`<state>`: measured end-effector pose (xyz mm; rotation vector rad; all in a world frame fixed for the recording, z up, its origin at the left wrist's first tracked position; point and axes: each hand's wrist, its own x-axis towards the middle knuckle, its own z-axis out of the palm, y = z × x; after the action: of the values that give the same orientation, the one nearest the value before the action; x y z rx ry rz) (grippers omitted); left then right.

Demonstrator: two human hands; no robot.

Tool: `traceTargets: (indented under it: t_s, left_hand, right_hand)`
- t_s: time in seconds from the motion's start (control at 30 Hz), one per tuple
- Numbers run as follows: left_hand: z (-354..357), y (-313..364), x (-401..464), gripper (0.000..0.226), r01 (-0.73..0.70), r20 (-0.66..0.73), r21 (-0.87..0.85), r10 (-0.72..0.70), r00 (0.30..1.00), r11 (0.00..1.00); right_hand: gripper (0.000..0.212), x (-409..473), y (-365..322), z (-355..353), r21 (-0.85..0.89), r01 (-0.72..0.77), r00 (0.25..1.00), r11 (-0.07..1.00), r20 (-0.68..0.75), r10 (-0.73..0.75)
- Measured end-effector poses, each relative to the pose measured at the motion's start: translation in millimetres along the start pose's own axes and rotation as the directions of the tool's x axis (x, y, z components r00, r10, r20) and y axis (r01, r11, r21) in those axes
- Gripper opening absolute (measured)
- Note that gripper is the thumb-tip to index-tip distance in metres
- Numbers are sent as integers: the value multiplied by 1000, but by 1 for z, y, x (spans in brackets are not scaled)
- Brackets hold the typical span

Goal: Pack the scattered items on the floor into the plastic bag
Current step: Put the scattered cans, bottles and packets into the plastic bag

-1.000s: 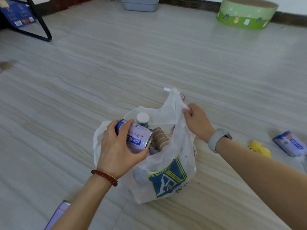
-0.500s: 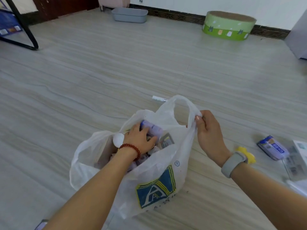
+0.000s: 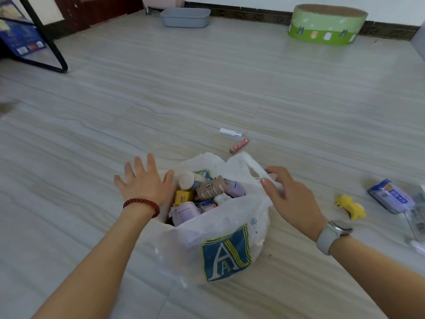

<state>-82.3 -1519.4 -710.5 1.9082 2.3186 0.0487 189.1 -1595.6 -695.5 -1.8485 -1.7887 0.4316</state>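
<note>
A white plastic bag (image 3: 230, 229) with a blue and yellow logo stands open on the floor, holding several cans, bottles and small boxes. My left hand (image 3: 145, 183) hovers at the bag's left rim with fingers spread and holds nothing. My right hand (image 3: 289, 199) pinches the bag's right handle (image 3: 255, 168). Loose on the floor lie a white tube (image 3: 230, 132), a pink spotted tube (image 3: 239, 145), a yellow toy (image 3: 350, 207) and a blue and white packet (image 3: 389, 195).
A clear packet (image 3: 416, 217) lies at the right edge. A green round cat scratcher (image 3: 326, 25) and a grey tray (image 3: 185, 17) stand by the far wall. A black metal frame (image 3: 49, 47) is at the far left.
My left hand put the blue and white can into the bag, let it go and came out with fingers spread. My right hand kept hold of the handle.
</note>
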Motion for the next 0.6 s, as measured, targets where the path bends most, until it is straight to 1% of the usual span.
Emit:
traceTargets:
  t_s: [0.03,0.07,0.1,0.13,0.17,0.23,0.3,0.37,0.43,0.47,0.53,0.57,0.6]
  left_hand:
    - [2,-6,0,64,35,94,-34,-32,995,999]
    - [5,-10,-1,58,52,150,-110,-35,988,993]
    - [9,-13,-4,46,40,134,-218,-11,991,975]
    - [12,-14,-9,36,5,51,-344,13,999,939]
    - [13,-13,-15,31,-28,-48,-462,7,999,887]
    - [4,-4,-29,27,-81,-201,-638,-64,978,766]
    - [-12,7,-38,26,-173,-332,-711,-109,937,682]
    - [-24,11,-45,26,-214,-396,-738,-153,906,639]
    - [-26,10,-49,26,-215,-400,-747,-166,902,629]
    - [-22,8,-54,27,-196,-378,-747,-164,911,636]
    - [-9,5,-66,31,-141,-325,-729,-157,933,669]
    - [-1,4,-73,34,-109,-295,-719,-160,942,687]
    - [7,3,-79,36,-66,-262,-708,-174,949,703]
  right_hand:
    - [32,0,0,0,-103,8,1000,995,7,-8]
    - [33,-1,2,2,-196,26,1000,980,15,-24]
    - [33,-2,4,4,-247,31,1000,968,11,-29]
    - [34,-4,6,6,-253,19,1000,967,-13,-23]
    - [36,-4,7,6,-231,2,998,973,-58,-16]
    - [43,-1,5,-3,-154,14,976,988,-214,-47]
    - [41,11,-5,-20,-43,62,917,997,-392,-74]
    - [38,17,-18,-33,50,124,879,991,-468,-86]
    - [36,16,-23,-33,65,146,887,987,-451,-101]
    - [36,12,-21,-29,61,126,910,990,-404,-91]
    - [37,1,-5,-18,11,16,969,1000,-245,-13]
    - [39,-6,7,-13,-53,-46,989,998,-145,38]
    - [45,-13,20,-8,-138,-88,996,987,-43,83]
